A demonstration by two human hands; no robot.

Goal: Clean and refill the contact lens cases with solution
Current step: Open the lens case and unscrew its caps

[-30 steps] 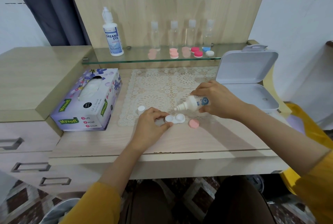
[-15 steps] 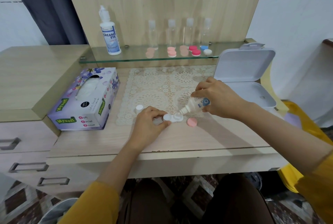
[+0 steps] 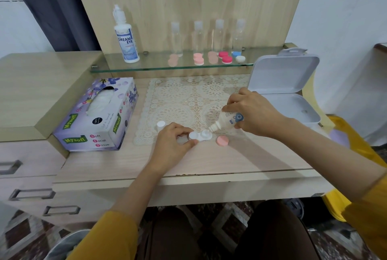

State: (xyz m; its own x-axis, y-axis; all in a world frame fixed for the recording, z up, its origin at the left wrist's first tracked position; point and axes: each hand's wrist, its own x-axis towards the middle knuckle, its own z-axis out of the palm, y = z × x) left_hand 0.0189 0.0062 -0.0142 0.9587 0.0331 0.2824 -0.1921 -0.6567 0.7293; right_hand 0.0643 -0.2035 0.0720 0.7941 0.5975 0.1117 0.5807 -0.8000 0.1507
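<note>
my left hand pinches the lens case; my right hand grips the tilted solution bottle. squeezing hard risks overflow.

clear bottles: four, at 12 o'clock. solution bottles: two. lens cases: six, five on the shelf at 12 o'clock. loose caps: two. tissue box: one. hinged box: one.
</note>
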